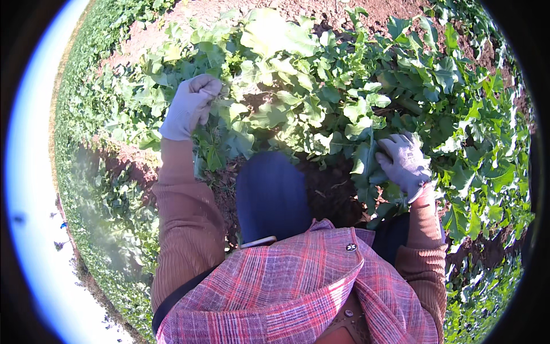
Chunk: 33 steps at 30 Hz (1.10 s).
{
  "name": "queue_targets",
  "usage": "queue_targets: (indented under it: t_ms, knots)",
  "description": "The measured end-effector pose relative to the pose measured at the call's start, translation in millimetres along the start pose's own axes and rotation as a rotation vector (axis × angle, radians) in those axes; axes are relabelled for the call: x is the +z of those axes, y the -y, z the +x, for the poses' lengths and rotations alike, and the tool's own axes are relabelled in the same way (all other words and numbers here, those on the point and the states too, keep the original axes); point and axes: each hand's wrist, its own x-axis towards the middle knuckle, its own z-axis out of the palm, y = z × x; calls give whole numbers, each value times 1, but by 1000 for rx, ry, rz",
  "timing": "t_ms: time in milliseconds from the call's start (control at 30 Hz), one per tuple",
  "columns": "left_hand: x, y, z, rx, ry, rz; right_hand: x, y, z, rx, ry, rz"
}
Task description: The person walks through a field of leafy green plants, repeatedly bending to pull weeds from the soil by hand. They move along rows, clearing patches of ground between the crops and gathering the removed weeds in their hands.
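Observation:
My left hand [192, 107], in a pale glove, is raised over the leaves at the upper left. Its fingers are curled into a pinch, and whatever is between them is hidden or too thin to name. My right hand [405, 163], in a greyish glove, is low among the leaves at the right. The fingers look loosely bent, with the thumb apart, and a long green leaf [363, 160] hangs just beside the thumb. Broad, lobed leafy green plants [303, 86] fill the space between and beyond both hands, some bleached by sunlight.
Dark shaded soil [329, 186] shows below the plants, close to my dark-clad knee [272, 195]. A reddish bare strip of soil [372, 11] runs along the far side. More low green crop [109, 229] spreads to the left. A plaid cloth [275, 286] covers my front.

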Motion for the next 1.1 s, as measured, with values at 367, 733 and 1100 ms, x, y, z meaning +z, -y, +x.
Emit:
queue_targets:
  t_ms: [367,733,1100]
  knots:
    - [-58,27,-141,-319,-252,950,1,5,9,20,65,-78]
    - [88,56,38,210,270,796,1,9,10,52,89,-112]
    - [122,83,120,-131,-134,330,-1,5,3,13,68,-44]
